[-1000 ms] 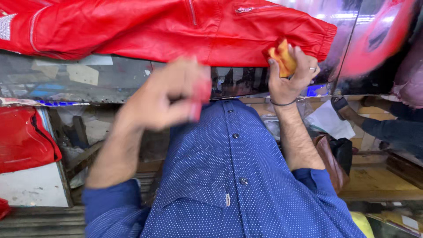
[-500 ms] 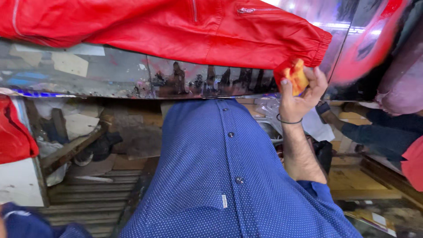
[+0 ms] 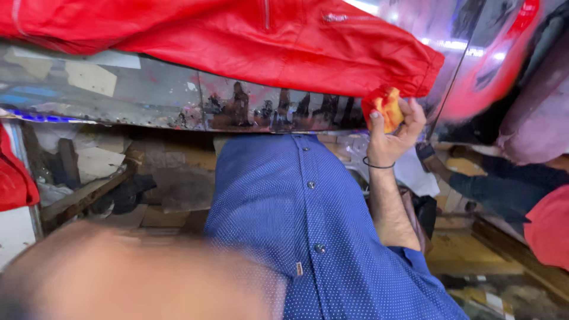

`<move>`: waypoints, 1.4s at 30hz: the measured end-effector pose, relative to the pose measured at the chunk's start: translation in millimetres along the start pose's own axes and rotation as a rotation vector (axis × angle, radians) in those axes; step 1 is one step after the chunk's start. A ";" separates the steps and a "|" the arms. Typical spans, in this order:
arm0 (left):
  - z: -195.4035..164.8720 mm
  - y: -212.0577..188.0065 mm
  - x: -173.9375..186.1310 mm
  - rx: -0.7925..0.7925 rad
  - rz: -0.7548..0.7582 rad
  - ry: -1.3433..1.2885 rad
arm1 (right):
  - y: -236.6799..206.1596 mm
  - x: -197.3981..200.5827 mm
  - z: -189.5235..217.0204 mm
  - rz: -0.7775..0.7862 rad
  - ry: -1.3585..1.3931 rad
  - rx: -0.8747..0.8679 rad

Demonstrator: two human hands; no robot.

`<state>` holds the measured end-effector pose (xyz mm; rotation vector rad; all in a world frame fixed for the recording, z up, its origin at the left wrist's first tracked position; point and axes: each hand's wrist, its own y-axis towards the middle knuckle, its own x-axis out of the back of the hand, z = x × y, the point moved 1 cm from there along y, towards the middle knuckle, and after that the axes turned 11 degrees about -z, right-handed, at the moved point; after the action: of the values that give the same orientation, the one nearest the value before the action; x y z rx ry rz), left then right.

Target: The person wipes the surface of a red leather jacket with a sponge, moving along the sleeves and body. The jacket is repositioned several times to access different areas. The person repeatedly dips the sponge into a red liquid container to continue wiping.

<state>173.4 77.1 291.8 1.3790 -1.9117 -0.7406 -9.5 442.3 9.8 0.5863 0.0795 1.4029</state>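
A red leather jacket (image 3: 237, 41) lies spread on a paint-stained metal table (image 3: 148, 101), its sleeve cuff hanging over the front edge at the right. My right hand (image 3: 391, 139), with a black band on the wrist, grips an orange-yellow sponge (image 3: 389, 109) pressed against that cuff. A blurred skin-coloured shape, my left arm (image 3: 136, 278), fills the bottom left close to the camera; its fingers cannot be made out. My blue dotted shirt (image 3: 296, 207) fills the middle below the table.
Wooden planks and scraps (image 3: 83, 195) lie under the table at the left. A red garment (image 3: 12, 178) hangs at the left edge. More red (image 3: 548, 231) and pinkish (image 3: 533, 118) garments crowd the right side, with a dark blue cloth (image 3: 504, 189) between them.
My left hand dropped from the middle of the view, left the frame, and now shows as a blur at bottom left. My right hand stays at the cuff with the sponge.
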 end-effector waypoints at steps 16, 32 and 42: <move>292.7 -163.6 -54.5 0.518 -0.100 1.037 | 69.1 -93.4 12.8 0.194 -0.604 0.558; 283.1 -144.9 -48.2 0.555 -0.101 0.983 | 59.7 -87.2 14.3 0.210 -0.556 0.541; 280.6 -139.9 -45.4 0.545 -0.106 0.981 | 60.0 -91.2 18.6 0.294 -0.582 0.506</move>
<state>46.8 99.5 2.2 1.7149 -1.2538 0.4366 -73.6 353.3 25.6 1.4548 -0.1282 1.4445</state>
